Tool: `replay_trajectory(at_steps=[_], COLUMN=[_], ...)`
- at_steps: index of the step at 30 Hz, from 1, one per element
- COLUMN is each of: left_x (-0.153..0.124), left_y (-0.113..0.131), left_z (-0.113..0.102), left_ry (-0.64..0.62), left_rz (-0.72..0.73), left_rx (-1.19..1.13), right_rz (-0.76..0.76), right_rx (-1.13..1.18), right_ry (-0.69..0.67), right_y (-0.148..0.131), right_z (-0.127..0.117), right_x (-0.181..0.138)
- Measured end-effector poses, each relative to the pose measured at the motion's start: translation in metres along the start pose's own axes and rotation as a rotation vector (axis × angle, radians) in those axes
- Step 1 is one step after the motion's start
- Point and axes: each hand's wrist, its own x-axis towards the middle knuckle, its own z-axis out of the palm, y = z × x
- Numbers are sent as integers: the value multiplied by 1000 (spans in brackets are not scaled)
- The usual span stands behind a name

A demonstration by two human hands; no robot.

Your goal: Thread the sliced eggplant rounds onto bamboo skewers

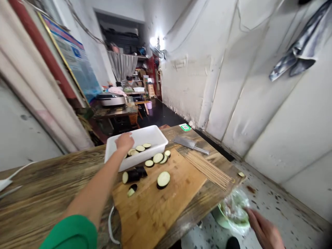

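My left hand [125, 141] reaches over into a white plastic tub [162, 139]. Its fingers are mostly hidden, and whether they hold anything does not show. Beside it in the tub lie several eggplant slices [140, 148]. On the wooden cutting board [155, 214] are a thick eggplant slice [163, 179], a dark-skinned eggplant piece [133, 175], a small end piece [131, 190] and more slices [158, 158] along the tub's side. Down at the right, my right hand [263, 226] hangs beyond the table with fingers stretched out, near a green bin [223, 218] lined with a clear bag.
A cleaver [190, 143] lies flat beyond the board, beside a bundle of wooden skewers [207, 167]. A small eggplant scrap [241, 174] sits near the table's right corner. A white cable [111, 224] loops by the board's left edge. A wall runs along the right.
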Motion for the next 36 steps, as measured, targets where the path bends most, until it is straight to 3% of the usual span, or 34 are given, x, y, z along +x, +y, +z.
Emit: replay_trajectory(at_steps=[2, 3, 5, 8, 11, 14, 18, 20, 23, 25, 28, 32, 36], left_x=[-24, -43, -95, -179, -231, -242, -232, -230, -230, -227, -221, -217, -218], left_y=[13, 21, 37, 61, 73, 72, 62, 56, 48, 44, 41, 38, 32], left_z=[-11, -16, -21, -11, 9, 21, 27, 35, 55, 68, 76, 68, 58], left_ry=[116, 107, -83, -376, -380, -306, -292, -251, -145, -100, -127, -297, -456], left_rz=[174, 261, 382, 533, 509, 373, 169, 111, 152, 148, -74, -331, -433], left_rx=[-2, -12, -24, 34, 90, 120, 38, -132, -520, -773, -1139, -1592, -1793], right_rz=[-113, -185, -324, -345, -317, -305, -295, -303, -305, -311, -356, -400, -324], right_rx=[-123, -190, -329, -592, -713, -707, -677, -644, -566, -492, -335, 215, 404], right_ry=[-89, -128, -265, -424, -465, -475, -480, -457, -405, -360, -335, -414, -405], right_y=[-10, -19, -43, -78, -95, -96, -99, -104, -115, -124, -137, -144, -137], right_z=[13, 24, 50, 87, 109, 117, 119, 117, 109, 101, 93, 101, 114], right_x=[35, 57, 97, 133, 141, 140, 142, 145, 146, 136, 91, -7, -73])
